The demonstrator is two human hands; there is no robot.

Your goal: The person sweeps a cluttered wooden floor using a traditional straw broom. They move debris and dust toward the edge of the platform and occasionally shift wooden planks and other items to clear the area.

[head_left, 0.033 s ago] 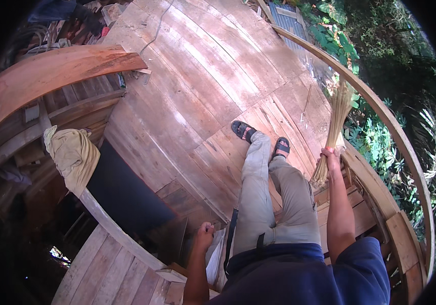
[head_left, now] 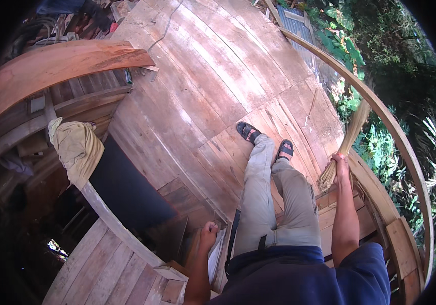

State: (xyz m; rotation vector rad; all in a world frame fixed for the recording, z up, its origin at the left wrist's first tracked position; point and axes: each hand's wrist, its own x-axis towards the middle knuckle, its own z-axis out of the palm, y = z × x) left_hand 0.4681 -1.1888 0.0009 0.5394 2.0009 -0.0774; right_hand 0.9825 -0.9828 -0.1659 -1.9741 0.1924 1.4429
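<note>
Up on the plank floor (head_left: 202, 86), one straw broom (head_left: 344, 145) sits at the right railing (head_left: 380, 114), right hand (head_left: 340, 165) fingers clamped round it. Near left, the left hand (head_left: 208, 235) grips one board edge (head_left: 217, 256). Two sandals (head_left: 266, 140) far ahead.

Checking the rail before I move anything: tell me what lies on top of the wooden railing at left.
A yellowish cloth is draped over the wooden railing, hanging down one side. The rail beneath it is covered.

Nothing has changed: right hand (head_left: 341, 163) grips the straw broom (head_left: 347, 142) as before.
</note>
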